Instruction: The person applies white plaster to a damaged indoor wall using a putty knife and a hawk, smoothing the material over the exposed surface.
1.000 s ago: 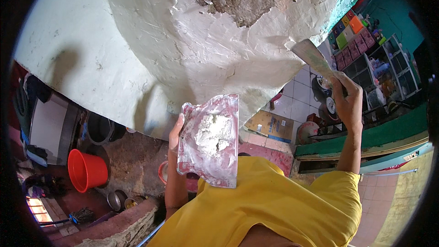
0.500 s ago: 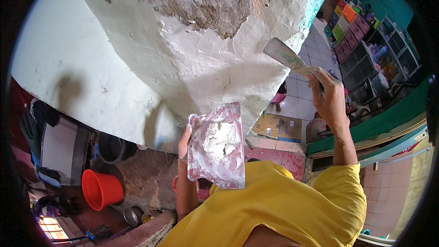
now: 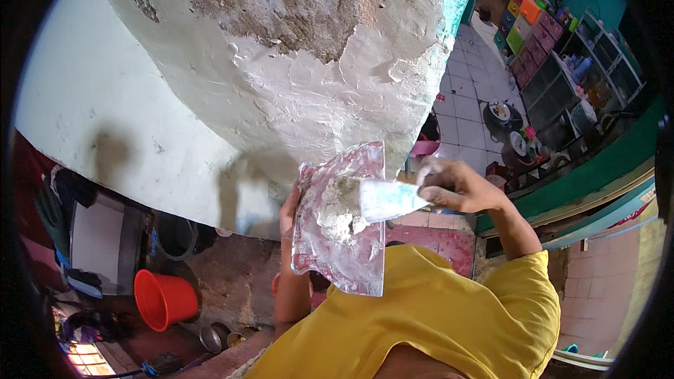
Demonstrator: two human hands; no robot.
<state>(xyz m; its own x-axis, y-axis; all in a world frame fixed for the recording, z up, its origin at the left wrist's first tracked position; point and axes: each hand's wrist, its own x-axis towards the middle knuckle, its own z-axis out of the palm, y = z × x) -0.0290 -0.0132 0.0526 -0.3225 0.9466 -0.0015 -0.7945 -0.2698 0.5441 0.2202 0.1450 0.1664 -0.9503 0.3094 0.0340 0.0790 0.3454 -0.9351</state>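
Observation:
My left hand [image 3: 289, 212] grips the left edge of a smeared, pinkish flat board [image 3: 344, 270], held up in front of my chest; most of its fingers are hidden beneath. On the board sits a lump of whitish putty [image 3: 340, 223]. My right hand [image 3: 460, 186] is closed around the handle of a putty knife [image 3: 393, 200], its pale blade over the board's right edge and by the putty. Ahead stands a wall [image 3: 330, 112] with fresh, uneven white putty; bare rough grey-brown render [image 3: 274, 0] shows at its top.
Low on the left stand a red bucket [image 3: 166, 300] and a black bucket [image 3: 175, 234], with metal bowls [image 3: 214, 337] close by. Past the wall's right edge lie a tiled floor [image 3: 469, 116], colourful drawers [image 3: 540, 45] and a rack of kitchenware [image 3: 586, 77]. A green ledge [image 3: 576, 182] runs along the right.
My right hand has brought the putty knife down and left from beside the wall to the putty on the board. The board has shifted slightly right, still in my left hand.

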